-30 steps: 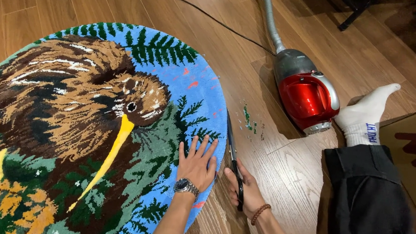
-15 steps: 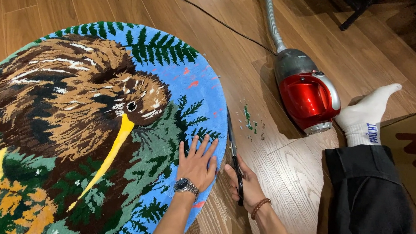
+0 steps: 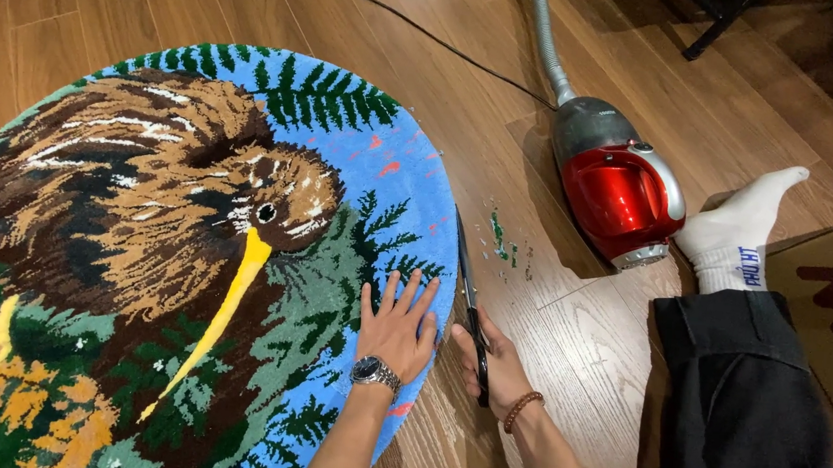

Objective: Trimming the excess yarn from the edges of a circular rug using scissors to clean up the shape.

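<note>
L hand (image 3: 396, 328) flat, fingers spread, pressing round tufted rug (image 3: 135, 240) near R edge. R hand (image 3: 493, 366) closed on scissors (image 3: 469, 304), blades along rim. Advice: keep rug pinned, short snips, blades parallel w/ edge.

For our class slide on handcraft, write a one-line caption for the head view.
Left hand flat on a round bird rug, right hand holding scissors along its edge.

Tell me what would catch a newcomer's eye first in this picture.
Probably the big round tufted rug at left, showing a brown long-beaked bird among green ferns on blue. The left hand lies flat on its edge, while the right hand holds black scissors against the rim. A red vacuum cleaner sits on the wooden floor beyond.
</note>
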